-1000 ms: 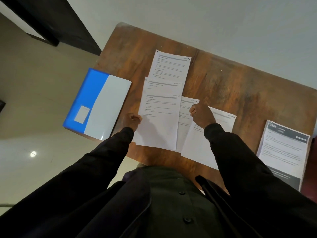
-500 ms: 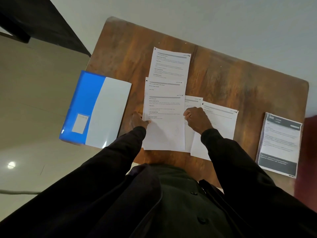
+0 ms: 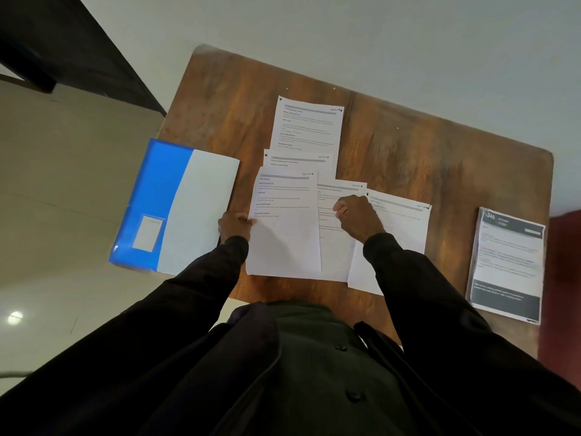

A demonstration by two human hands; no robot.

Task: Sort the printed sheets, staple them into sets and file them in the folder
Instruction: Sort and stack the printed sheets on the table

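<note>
Several printed sheets lie overlapping on the wooden table (image 3: 440,158). My left hand (image 3: 234,226) pinches the left edge of the front sheet (image 3: 284,228). Under it a second sheet (image 3: 298,160) shows only its heading, and a full sheet (image 3: 306,127) lies farther back. To the right, my right hand (image 3: 358,217) rests with curled fingers on the middle sheet (image 3: 334,247), next to another sheet (image 3: 405,225). The blue and white folder (image 3: 176,206) lies shut at the table's left edge. No stapler is visible.
A stack of printed pages with dark bands (image 3: 507,265) lies at the table's right edge. A dark piece of furniture (image 3: 63,45) stands at the upper left over a pale floor (image 3: 56,190). A reddish surface (image 3: 562,278) borders the table on the right.
The front sheet has slid a little left and toward me in my left hand. My right hand stays on the middle sheet. The camera view has shifted slightly.
</note>
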